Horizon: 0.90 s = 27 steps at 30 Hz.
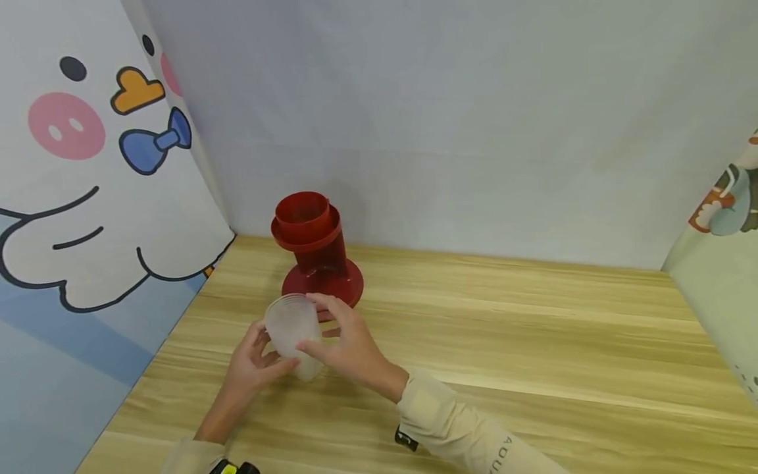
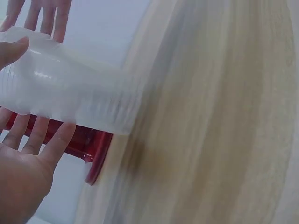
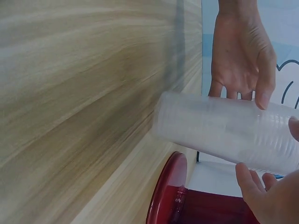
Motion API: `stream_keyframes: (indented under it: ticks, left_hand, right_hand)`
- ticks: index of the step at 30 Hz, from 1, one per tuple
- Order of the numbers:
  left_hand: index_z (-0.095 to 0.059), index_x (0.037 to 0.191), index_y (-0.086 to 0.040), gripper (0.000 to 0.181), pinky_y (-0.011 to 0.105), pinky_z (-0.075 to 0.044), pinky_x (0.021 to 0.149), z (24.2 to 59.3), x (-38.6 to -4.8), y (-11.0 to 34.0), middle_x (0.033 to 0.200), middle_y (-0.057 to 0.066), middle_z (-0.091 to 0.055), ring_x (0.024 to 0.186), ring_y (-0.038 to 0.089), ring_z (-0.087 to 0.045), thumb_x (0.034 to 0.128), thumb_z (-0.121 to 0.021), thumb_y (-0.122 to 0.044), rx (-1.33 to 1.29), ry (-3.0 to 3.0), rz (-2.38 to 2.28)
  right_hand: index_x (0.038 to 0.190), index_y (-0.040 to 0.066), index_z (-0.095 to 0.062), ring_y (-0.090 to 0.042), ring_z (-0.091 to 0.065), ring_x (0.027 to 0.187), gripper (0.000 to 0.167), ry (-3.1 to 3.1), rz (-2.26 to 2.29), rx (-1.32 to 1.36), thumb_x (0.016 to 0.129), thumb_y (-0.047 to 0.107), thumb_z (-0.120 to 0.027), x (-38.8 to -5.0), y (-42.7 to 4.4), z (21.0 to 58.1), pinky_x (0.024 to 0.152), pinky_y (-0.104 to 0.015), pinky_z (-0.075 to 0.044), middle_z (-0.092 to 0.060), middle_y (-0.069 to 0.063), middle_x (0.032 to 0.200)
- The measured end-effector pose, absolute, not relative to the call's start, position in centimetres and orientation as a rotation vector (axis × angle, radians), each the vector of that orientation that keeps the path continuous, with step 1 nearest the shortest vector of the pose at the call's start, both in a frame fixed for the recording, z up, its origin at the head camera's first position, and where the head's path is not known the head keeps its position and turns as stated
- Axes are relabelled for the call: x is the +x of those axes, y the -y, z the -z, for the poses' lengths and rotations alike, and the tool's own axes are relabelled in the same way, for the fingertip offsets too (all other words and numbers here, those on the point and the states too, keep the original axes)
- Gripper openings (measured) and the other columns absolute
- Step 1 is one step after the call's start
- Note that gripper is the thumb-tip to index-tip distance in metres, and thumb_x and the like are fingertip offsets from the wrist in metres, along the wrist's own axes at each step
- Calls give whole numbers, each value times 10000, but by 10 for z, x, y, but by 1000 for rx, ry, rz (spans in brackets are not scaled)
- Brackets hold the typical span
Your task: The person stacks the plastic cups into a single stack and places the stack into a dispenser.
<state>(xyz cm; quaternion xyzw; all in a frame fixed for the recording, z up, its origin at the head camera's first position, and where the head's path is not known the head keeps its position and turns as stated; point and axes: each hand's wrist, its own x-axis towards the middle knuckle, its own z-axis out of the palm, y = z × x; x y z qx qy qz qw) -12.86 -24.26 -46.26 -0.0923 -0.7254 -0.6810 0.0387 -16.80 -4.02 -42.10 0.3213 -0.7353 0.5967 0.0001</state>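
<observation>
Both hands hold a stack of translucent plastic cups [image 1: 294, 332] off the wooden tabletop, tilted with its open rims toward the head camera. My left hand [image 1: 251, 368] grips it from the left, with the thumb across the near side. From the right, my right hand [image 1: 355, 345] holds it near the rims, its thumb on the near side and fingers behind. In the right wrist view the nested rims of the cups [image 3: 224, 128] show as close ridges. Just behind the stack stands a red plastic tube [image 1: 322, 260] with a wide collar and a round base.
The wooden tabletop [image 1: 503, 329] extends to the right of the hands. A pale cloth wall [image 1: 444, 131] rises along its back edge. A cartoon-printed panel [image 1: 89, 197] borders the left side, and another printed panel [image 1: 722, 283] the right.
</observation>
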Motion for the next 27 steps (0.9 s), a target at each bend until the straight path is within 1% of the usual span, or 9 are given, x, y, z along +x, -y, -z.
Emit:
stream_keyframes:
  ticks: [4,7,9,12,15,17,22,27]
  left_hand:
    - [-369,1384,-24,697,273,-478,884,454,-128,243,1351,37,-431,1174,109,-478,781,-698,94,-299,2239,2098]
    - [-368,1395,-28,694,292,-477,892,448,-129,244,1375,40,-412,1196,103,-467,793,-696,81,-323,2249,2119]
    - [-367,1400,-23,695,301,-479,891,444,-130,244,1379,42,-412,1199,107,-467,795,-688,94,-343,2243,2130]
    - [-365,1410,-27,701,299,-480,890,438,-131,244,1382,34,-418,1200,111,-469,798,-679,104,-367,2238,2133]
    - [-366,1415,-28,702,292,-479,890,431,-133,243,1370,32,-433,1190,120,-474,799,-679,100,-391,2234,2127]
    - [-372,1409,-25,699,294,-480,889,426,-135,241,1359,36,-444,1180,127,-479,796,-682,99,-404,2231,2128]
    - [-389,1397,-25,686,296,-483,883,417,-139,237,1357,44,-449,1176,139,-481,792,-685,103,-417,2236,2101]
    - [-379,1410,-46,688,277,-484,877,409,-144,236,1365,64,-439,1177,152,-478,806,-687,73,-396,2272,2079]
  right_hand:
    - [1381,120,-436,-204,-585,1036,689,2289,-1905,1000,783,112,-778,-169,40,417,800,-345,-527,-559,-74,1191]
    - [1384,96,-434,-270,-597,1018,708,2250,-1947,1009,768,70,-782,-170,38,412,803,-371,-527,-565,-110,1191]
    - [1386,75,-428,-296,-598,1020,719,2225,-1957,1024,761,50,-783,-171,38,409,804,-366,-527,-563,-131,1197]
    - [1383,70,-429,-276,-599,1026,726,2200,-1958,1031,753,37,-787,-172,37,405,801,-339,-527,-566,-128,1190]
    - [1377,103,-441,-213,-601,1027,718,2201,-1942,1015,752,50,-791,-172,36,400,794,-305,-525,-569,-88,1176]
    - [1374,122,-447,-185,-601,1021,714,2197,-1933,1007,753,59,-793,-173,34,397,789,-304,-526,-569,-69,1170]
    - [1371,98,-446,-217,-600,1031,712,2139,-1907,1057,751,53,-793,-177,31,392,766,-327,-536,-558,-96,1179]
    - [1365,78,-446,-219,-606,1013,713,2123,-1876,1074,746,50,-796,-181,29,384,739,-317,-542,-551,-98,1169]
